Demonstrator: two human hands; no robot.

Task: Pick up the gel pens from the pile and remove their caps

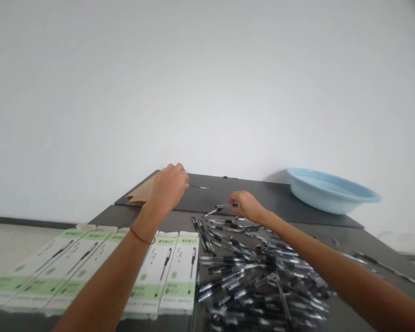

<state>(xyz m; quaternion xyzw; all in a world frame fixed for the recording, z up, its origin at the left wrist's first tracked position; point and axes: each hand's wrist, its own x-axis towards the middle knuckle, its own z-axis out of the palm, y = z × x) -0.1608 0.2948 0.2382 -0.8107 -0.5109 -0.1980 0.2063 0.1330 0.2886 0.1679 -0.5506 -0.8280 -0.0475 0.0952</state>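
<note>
Left hand [171, 184] is hanging with fingers curled in front of the brown paper [143, 191]; a thin stick [198, 187] is poking out beside its fingertips, can't tell if it's being gripped or just lying behind. Right hand [247, 205] is pinching one pen [224, 205] by its black end, the clear part pointing toward the left hand. Another pen [212, 212] is lying just below that one. Big messy pen pile [263, 272] is covering the desk [263, 191] on the near side of the right hand, partly hidden by the right forearm. Row of white-and-green boxes [154, 272] is lying on the near side of the left hand, left forearm crossing over the middle ones. Red bracelet [141, 236] is circling the left wrist. Blue basin [318, 196] is sitting to the right of the right hand, tilted. Few loose pens [387, 267] are lying right of the right forearm.
</note>
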